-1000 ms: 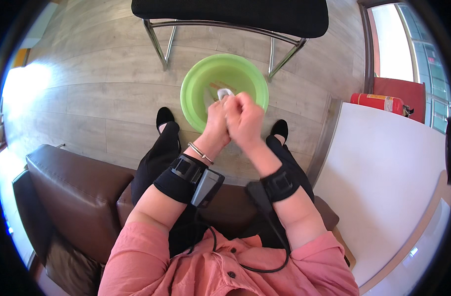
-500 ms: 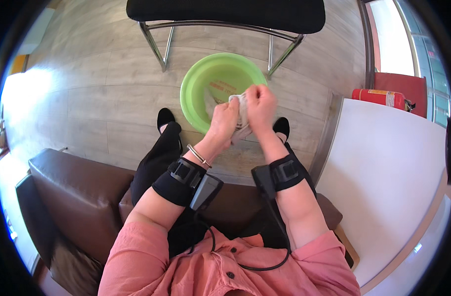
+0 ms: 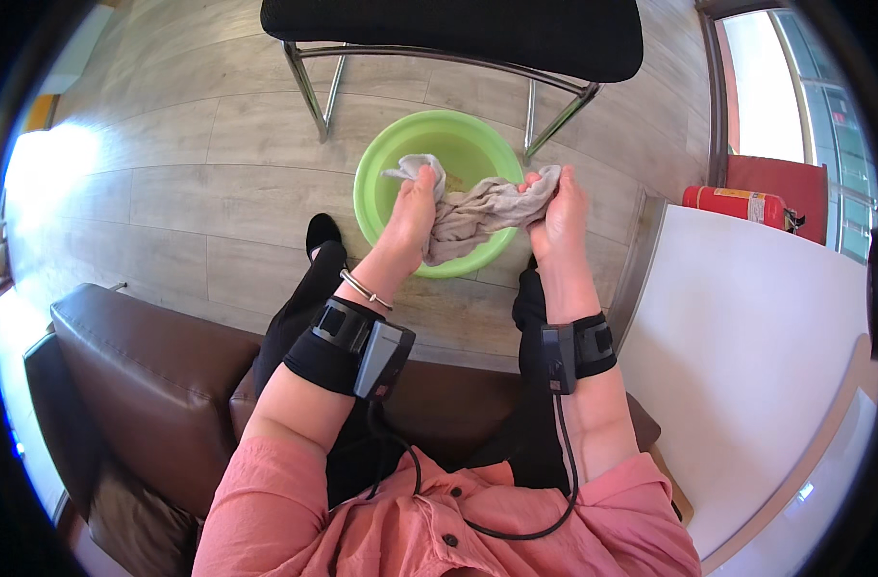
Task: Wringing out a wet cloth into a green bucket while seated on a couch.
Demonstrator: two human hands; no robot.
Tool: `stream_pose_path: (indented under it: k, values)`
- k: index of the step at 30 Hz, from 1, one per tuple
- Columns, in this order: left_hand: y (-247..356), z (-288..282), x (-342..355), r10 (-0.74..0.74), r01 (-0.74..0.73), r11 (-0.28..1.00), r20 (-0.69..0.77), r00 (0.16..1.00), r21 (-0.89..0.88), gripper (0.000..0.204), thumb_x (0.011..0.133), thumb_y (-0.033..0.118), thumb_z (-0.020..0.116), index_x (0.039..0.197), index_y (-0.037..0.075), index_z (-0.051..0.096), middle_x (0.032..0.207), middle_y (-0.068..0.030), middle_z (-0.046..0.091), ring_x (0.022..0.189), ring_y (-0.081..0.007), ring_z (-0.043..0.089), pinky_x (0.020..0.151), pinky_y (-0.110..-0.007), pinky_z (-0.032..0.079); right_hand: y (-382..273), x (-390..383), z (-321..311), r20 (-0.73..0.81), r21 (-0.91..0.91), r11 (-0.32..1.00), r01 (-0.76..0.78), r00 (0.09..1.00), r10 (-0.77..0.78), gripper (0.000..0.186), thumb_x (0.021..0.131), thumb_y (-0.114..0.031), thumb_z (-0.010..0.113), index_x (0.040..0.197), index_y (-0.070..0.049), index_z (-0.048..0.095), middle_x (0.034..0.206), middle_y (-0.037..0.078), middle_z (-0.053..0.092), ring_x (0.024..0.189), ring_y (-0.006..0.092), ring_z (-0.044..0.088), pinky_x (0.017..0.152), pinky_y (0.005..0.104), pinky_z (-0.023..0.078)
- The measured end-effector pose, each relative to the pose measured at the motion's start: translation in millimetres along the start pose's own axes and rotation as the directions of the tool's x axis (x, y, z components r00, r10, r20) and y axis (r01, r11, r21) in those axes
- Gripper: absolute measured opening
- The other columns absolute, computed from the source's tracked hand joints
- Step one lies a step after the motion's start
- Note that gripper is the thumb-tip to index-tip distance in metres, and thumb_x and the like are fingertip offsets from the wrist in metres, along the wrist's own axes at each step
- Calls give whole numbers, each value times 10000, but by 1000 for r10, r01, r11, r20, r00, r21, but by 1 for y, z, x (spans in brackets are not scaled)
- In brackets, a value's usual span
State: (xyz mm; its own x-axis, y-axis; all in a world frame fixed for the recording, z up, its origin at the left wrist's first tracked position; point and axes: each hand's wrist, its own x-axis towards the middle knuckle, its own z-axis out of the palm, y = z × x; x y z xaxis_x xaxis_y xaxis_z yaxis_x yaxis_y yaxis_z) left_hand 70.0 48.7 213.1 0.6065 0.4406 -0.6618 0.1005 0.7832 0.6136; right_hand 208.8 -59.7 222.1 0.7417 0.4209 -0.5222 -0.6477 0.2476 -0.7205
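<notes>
A twisted, greyish-beige cloth (image 3: 482, 213) stretches between my two hands above a light green plastic basin (image 3: 367, 197) on the floor. My left hand (image 3: 412, 216) grips one end, and a loose corner of the cloth sticks up past its thumb. The other end lies in my right hand (image 3: 560, 219), whose fingers curl around it near the basin's right rim. The cloth's middle sags and hides part of the basin's near side. A silver bangle circles my left wrist, and each forearm wears a black strap with a grey box and a cable.
A black-seated chair (image 3: 458, 34) with metal legs stands beyond the basin. On the right are a white table (image 3: 737, 365) and a red fire extinguisher (image 3: 741, 205). A brown leather sofa (image 3: 155, 370) is at the lower left. Wood-look flooring (image 3: 256, 202) surrounds the basin.
My hands have moved apart, the right one to the right. The cloth, bunched between them before, is now drawn out sideways over the basin.
</notes>
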Motion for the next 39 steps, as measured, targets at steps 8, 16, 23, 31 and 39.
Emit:
stream_pose_path:
  k: [8,16,23,31,39]
  values:
    - [-21,5,-11,-99,218,920,347,933,-325,411,931,397,353,981,30,532,864,-65,579,763,-178,579,654,-290,488,49,-73,50,394,-542,722,431,889,-235,269,874,-183,529,651,-41,483,575,41,525,490,148,503,440,302,369]
    - [-21,24,-21,-180,186,968,-52,982,169,238,917,232,396,895,48,546,782,-51,542,658,-136,536,516,-278,437,47,-33,26,266,-817,334,470,821,-505,250,788,-119,558,584,-40,438,511,139,478,437,293,479,436,369,361]
    - [-23,31,-27,-247,242,928,18,969,-283,259,898,197,346,847,53,554,767,-45,547,669,-164,524,560,-317,452,56,-51,34,407,-750,289,595,759,-509,266,811,-154,576,623,-12,454,490,107,430,455,142,422,441,302,337]
    - [-4,23,-22,-186,177,980,111,976,88,244,908,213,362,900,45,538,748,-35,565,615,-137,551,524,-283,463,42,-16,18,108,-677,666,314,937,-332,274,868,-279,552,779,-21,565,630,6,542,588,89,490,538,239,400]
    - [11,15,-15,-235,230,972,226,945,49,376,923,352,370,937,24,553,890,-64,586,746,-126,569,644,-269,475,27,-8,2,426,-758,605,244,887,177,296,835,-276,592,864,16,639,714,40,627,613,119,537,594,271,431]
